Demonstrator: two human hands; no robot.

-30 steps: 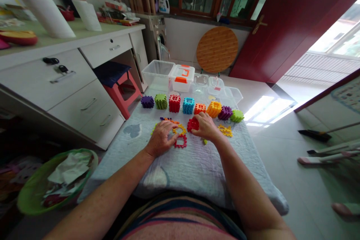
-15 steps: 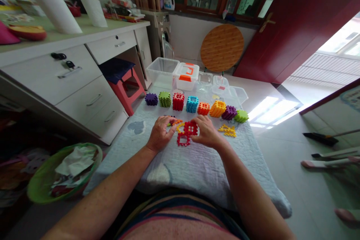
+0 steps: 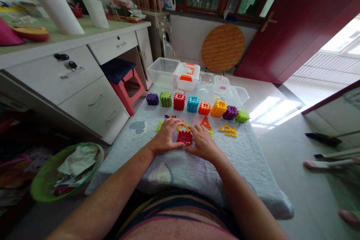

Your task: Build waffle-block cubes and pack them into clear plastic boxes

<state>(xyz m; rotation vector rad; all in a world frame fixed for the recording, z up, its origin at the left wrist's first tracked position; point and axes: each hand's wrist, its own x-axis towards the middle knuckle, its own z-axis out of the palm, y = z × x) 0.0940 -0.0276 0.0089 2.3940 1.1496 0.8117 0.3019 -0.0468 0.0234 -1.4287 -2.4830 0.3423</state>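
Between my two hands lies a square red plastic building piece (image 3: 185,138) with a window lattice, over the spot of the other red piece, which it mostly hides. My left hand (image 3: 168,135) grips its left side, thumb along the near edge. My right hand (image 3: 203,141) holds the right side, thumb also at the near edge. Just beyond sits a yellow piece (image 3: 183,127) with a round opening. An orange triangular piece (image 3: 206,123) lies past my right hand, yellow pieces (image 3: 228,130) farther right. Green bits show beside both hands, partly covered.
Stacks of interlocking pieces stand in a row across the cloth-covered table (image 3: 135,157), among them red (image 3: 179,102), blue (image 3: 193,104) and yellow (image 3: 218,109). Behind them are clear boxes, one lidded with orange latches (image 3: 188,76). A green basket (image 3: 36,183) stands at the left.
The red lattice piece has come down and nearer, onto the other red piece. My right hand has moved nearer, uncovering the orange triangle; my left hand has shifted around the red piece.
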